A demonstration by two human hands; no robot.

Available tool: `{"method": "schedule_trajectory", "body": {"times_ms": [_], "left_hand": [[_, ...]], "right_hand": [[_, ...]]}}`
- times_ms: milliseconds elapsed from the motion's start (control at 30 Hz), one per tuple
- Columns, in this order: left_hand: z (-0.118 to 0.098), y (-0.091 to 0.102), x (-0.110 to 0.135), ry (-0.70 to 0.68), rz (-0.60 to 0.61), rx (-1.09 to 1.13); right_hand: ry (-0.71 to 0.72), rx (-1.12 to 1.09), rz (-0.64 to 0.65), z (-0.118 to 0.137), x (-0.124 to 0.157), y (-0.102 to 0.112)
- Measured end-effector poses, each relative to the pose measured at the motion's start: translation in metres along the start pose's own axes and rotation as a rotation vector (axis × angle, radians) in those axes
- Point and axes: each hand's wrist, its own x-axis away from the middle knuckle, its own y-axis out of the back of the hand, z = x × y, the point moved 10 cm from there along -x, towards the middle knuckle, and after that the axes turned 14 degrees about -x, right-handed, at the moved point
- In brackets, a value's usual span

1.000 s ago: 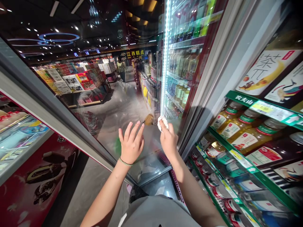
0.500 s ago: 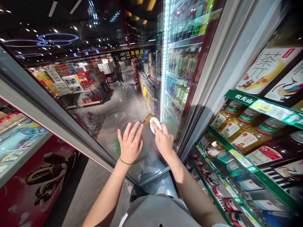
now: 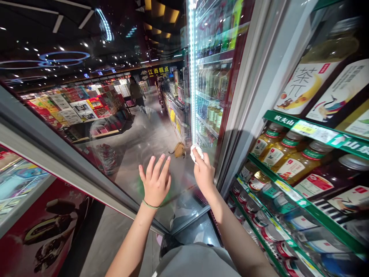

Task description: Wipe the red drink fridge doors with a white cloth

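A large glass door [image 3: 161,127] in a grey metal frame fills the middle of the view. Against its pane my left hand [image 3: 156,181] lies with fingers spread, holding nothing; a thin green band circles the wrist. My right hand [image 3: 204,171] presses a crumpled white cloth [image 3: 196,153] to the glass, near the frame at the right. The index finger lies over the cloth, and part of the cloth is hidden under the fingers. Through the pane a tan bag [image 3: 179,149] shows on the floor, just left of the cloth.
On the right, bottles [image 3: 291,157] crowd green-edged shelves [image 3: 319,134] with price tags. A red freezer cabinet [image 3: 49,227] stands at the left. Beyond the glass are boxed goods [image 3: 86,107] on a display and a person [image 3: 136,92] farther back. A lit drinks cooler [image 3: 213,77] shows in the pane.
My right hand has moved the cloth to the right across the glass, uncovering more of the tan bag. The left hand stays spread, slightly lower and left in view. The camera has shifted slightly.
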Motion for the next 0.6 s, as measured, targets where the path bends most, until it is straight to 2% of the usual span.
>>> {"method": "schedule_trajectory", "body": {"times_ms": [200, 367, 500, 600], "left_hand": [[-0.002, 0.004, -0.003, 0.015, -0.040, 0.010], [-0.003, 0.003, -0.004, 0.003, -0.032, 0.019], [-0.003, 0.003, -0.003, -0.008, -0.043, 0.002], [-0.002, 0.001, -0.002, -0.009, -0.027, 0.009]], "right_hand": [[0.094, -0.001, 0.104, 0.013, 0.006, -0.013], [-0.040, -0.010, 0.011, -0.009, 0.006, -0.004], [0.039, -0.021, 0.098, -0.002, 0.010, -0.014], [-0.018, -0.045, 0.054, -0.011, 0.008, -0.007]]}}
